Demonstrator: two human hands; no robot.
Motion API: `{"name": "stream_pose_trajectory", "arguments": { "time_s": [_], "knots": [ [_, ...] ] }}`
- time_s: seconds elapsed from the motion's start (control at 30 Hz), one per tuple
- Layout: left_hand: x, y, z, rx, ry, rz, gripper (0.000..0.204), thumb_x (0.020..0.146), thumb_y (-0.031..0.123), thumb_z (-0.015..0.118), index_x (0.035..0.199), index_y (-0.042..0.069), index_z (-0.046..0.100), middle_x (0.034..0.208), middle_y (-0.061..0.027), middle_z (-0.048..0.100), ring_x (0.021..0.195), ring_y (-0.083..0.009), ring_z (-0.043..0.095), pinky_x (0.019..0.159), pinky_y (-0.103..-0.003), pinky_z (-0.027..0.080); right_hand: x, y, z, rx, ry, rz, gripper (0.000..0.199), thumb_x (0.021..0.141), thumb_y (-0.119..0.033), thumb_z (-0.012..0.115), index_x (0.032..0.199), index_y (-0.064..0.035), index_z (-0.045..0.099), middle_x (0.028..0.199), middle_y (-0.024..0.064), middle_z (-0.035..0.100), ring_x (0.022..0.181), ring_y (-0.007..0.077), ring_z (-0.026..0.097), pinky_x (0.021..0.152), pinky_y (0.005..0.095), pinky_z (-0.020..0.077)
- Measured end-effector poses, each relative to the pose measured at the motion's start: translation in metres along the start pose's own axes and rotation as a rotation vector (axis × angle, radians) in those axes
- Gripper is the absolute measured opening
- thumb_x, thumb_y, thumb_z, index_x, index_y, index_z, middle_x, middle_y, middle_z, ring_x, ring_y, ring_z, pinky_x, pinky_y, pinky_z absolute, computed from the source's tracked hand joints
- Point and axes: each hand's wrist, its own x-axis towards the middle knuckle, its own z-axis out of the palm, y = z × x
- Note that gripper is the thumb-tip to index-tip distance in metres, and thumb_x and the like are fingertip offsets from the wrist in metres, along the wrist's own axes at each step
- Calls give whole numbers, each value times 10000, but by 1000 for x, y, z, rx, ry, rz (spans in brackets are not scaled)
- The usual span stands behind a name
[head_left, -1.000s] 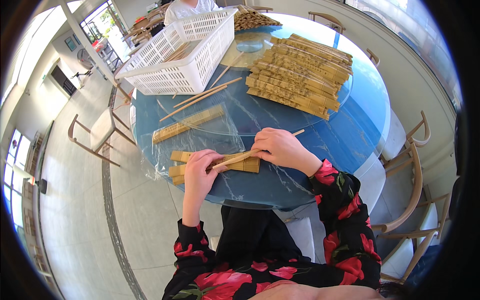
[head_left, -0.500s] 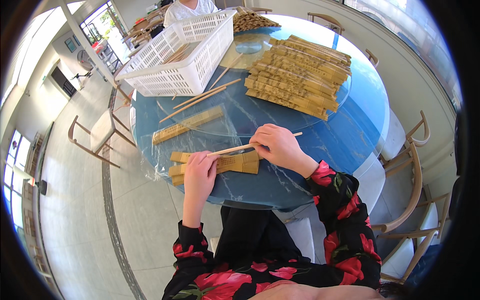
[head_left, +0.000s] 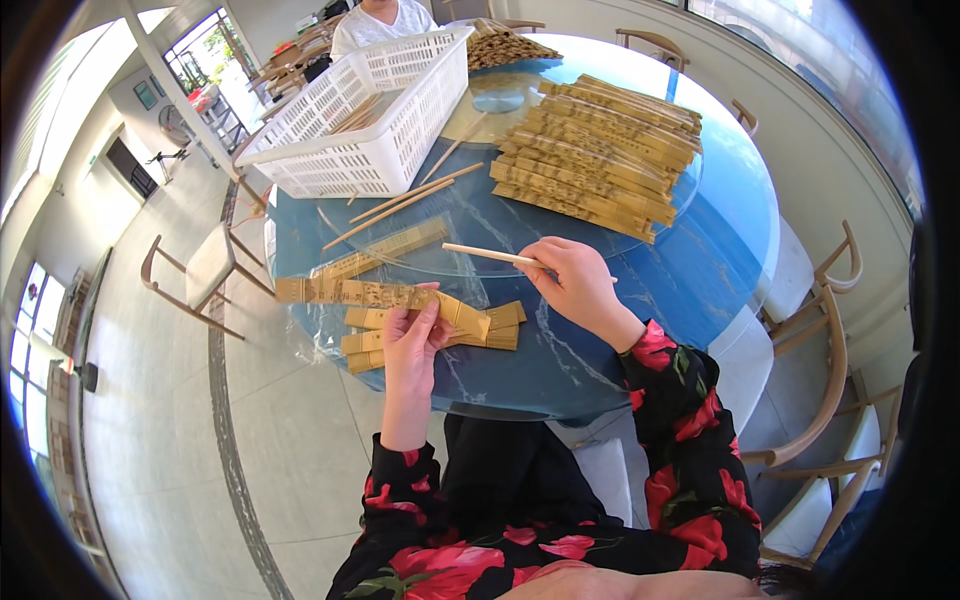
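My left hand (head_left: 411, 347) pinches a flat gold paper chopstick sleeve (head_left: 365, 294) between thumb and fingers, its length slanting across above the near table edge. Beneath it lie several more gold sleeves (head_left: 502, 334), loosely fanned. To the right, my right hand (head_left: 572, 281) is closed around light wooden chopsticks (head_left: 486, 253), their tips pointing left toward the held sleeve. Whether it is one stick or a pair, I cannot tell. Beyond the left hand, another gold sleeve (head_left: 408, 240) rests on clear plastic film.
On the blue round table (head_left: 590, 370), a white slotted basket (head_left: 330, 165) holds wooden sticks. Loose chopsticks (head_left: 400, 207) lie before it. A big pile of gold sleeves (head_left: 600, 150) sits at right, a brown stack (head_left: 505, 45) farther back. A person (head_left: 382, 25) is behind the basket.
My left hand has picked up a gold sleeve and raised it off the pile. The chopsticks have left my left hand and moved away from it, now held only in my right.
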Motion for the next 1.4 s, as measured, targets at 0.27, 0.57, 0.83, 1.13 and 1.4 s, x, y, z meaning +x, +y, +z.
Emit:
{"name": "stream_pose_trajectory", "arguments": {
  "time_s": [0.27, 0.57, 0.83, 1.13, 1.4],
  "knots": [
    [-2, -34, 15, -169, 77, -17, 168, 974, 66, 676, 1114, 48, 584, 886, -49, 675, 721, -142, 671, 632, -252, 536, 0, -11, -5, 153, -163, 59, 135, 913, -191, 683, 926, -66, 731, 802, 103, 669, 749, 327, 634, 630, 404, 484],
    [-10, -21, 28, -131, -8, -11, 144, 986, 85, 669, 1100, 45, 590, 859, -41, 661, 690, -125, 641, 607, -246, 501, -3, -17, -5, 404, -448, 358, 196, 913, -173, 678, 986, -4, 742, 733, 74, 698, 651, 159, 609, 605, 326, 464],
    [-13, -31, 24, 51, -182, -12, 80, 984, 88, 675, 1030, 49, 622, 837, -24, 646, 640, -98, 584, 548, -229, 431, -1, -22, -7, 582, -584, 397, 223, 921, -172, 683, 1013, 28, 723, 724, 23, 698, 678, 82, 569, 632, 272, 448],
    [-16, -32, 28, 76, -187, 14, 92, 984, 96, 676, 1001, 34, 610, 842, -35, 644, 690, -114, 626, 600, -225, 478, -8, -13, 3, 559, -544, 341, 182, 915, -138, 676, 990, 27, 693, 795, 47, 690, 730, 101, 603, 677, 280, 469],
    [-21, -22, 37, 190, -168, -50, 80, 972, 60, 681, 989, 5, 626, 821, -39, 648, 702, -99, 618, 600, -228, 476, -9, -10, 4, 491, -407, 408, 205, 881, -169, 669, 950, 24, 677, 764, 94, 691, 660, 189, 611, 633, 344, 475]
  ]
}}
